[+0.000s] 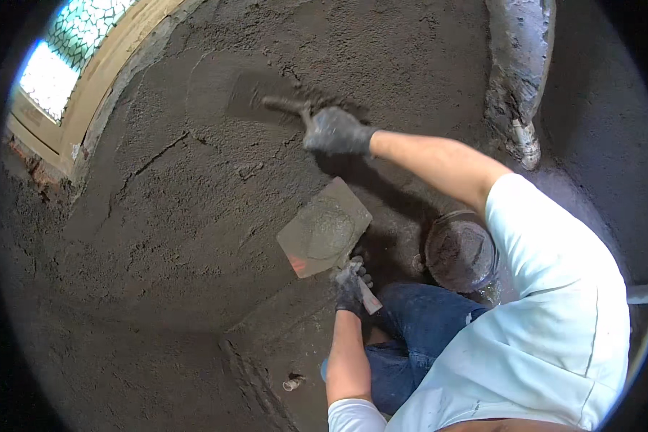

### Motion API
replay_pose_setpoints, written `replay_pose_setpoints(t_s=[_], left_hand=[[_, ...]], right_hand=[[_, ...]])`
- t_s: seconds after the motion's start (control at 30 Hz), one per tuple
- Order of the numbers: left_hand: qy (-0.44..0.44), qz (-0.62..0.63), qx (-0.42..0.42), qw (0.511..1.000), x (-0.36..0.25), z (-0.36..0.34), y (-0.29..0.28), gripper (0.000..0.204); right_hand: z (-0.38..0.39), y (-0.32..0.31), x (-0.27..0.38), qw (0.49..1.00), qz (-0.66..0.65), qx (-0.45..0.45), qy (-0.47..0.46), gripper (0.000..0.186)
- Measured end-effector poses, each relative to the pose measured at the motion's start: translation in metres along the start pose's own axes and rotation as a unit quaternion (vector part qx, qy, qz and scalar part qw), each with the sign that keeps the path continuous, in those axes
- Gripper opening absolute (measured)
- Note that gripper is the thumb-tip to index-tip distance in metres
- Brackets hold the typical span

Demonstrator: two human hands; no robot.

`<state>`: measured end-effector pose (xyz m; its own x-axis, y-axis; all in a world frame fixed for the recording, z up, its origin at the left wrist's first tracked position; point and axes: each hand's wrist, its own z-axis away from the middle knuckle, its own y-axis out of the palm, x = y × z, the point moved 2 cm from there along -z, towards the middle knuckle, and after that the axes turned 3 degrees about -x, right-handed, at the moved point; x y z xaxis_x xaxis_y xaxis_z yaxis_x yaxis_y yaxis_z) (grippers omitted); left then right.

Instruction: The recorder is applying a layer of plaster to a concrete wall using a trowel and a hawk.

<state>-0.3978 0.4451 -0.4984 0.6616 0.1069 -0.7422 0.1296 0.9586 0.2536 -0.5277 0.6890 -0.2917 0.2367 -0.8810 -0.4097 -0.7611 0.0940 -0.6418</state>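
Note:
My right hand (338,132), in a dark grey glove, is stretched out to the wall and closed on a plastering trowel (255,99). The trowel's rectangular blade lies against the wet grey mortar, a ridge of mortar along its edge. Lower down, my left hand (349,286), also gloved, grips the pale handle of a broad-bladed trowel (304,234). Its flat, angular blade is held out before the wall, its face smeared with a thin film of mortar. The fingers of both hands are partly hidden.
Mortar coats the wall (194,216). At upper left is a window frame (111,61) with patterned glass. A bucket of mortar (462,252) stands by my right knee. A mortar-crusted pipe (522,65) runs down at upper right. A short pipe stub (291,384) sticks out low down.

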Motion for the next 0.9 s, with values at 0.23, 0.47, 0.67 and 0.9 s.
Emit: replay_pose_setpoints(t_s=[0.23,0.47,0.67,0.9], left_hand=[[0.013,0.023,-0.007,1.000,-0.009,0.010,-0.004,0.016],[0.031,0.037,0.015,0.999,-0.015,0.029,-0.011,0.014],[0.017,0.077,0.056,0.995,-0.011,0.019,-0.002,0.005],[0.070,-0.011,0.049,0.996,-0.006,0.010,-0.006,0.013]], right_hand=[[0.041,-0.019,-0.088,0.995,-0.089,-0.038,-0.036,0.011],[0.069,-0.038,-0.047,0.948,-0.035,0.163,0.271,0.023],[-0.068,-0.087,0.032,0.977,-0.118,0.156,0.091,0.044],[-0.128,-0.151,-0.040,0.973,-0.104,0.119,0.169,0.035]])
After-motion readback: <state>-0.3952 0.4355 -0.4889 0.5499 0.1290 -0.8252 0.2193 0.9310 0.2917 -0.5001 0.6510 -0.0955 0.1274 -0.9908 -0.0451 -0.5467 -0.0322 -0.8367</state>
